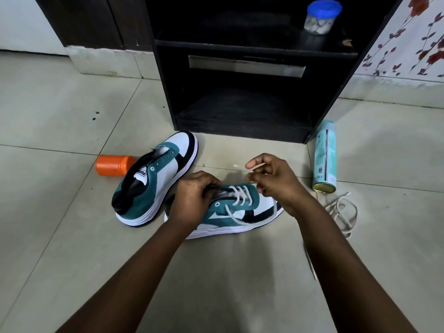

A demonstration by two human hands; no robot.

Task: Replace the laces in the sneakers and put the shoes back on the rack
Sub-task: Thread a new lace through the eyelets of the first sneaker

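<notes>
- Both hands work on the near sneaker (230, 212).
- Left hand (192, 198) grips its tongue.
- Right hand (276, 181) pinches the white lace (240, 195).

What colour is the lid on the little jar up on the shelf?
Blue: the jar has a blue lid, seen best in the head view.

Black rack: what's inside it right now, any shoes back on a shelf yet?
No shoes. The black rack holds a blue-lidded jar on its upper shelf; the lower compartment looks bare, though its dark back is hard to read. Both sneakers sit on the floor.
</notes>
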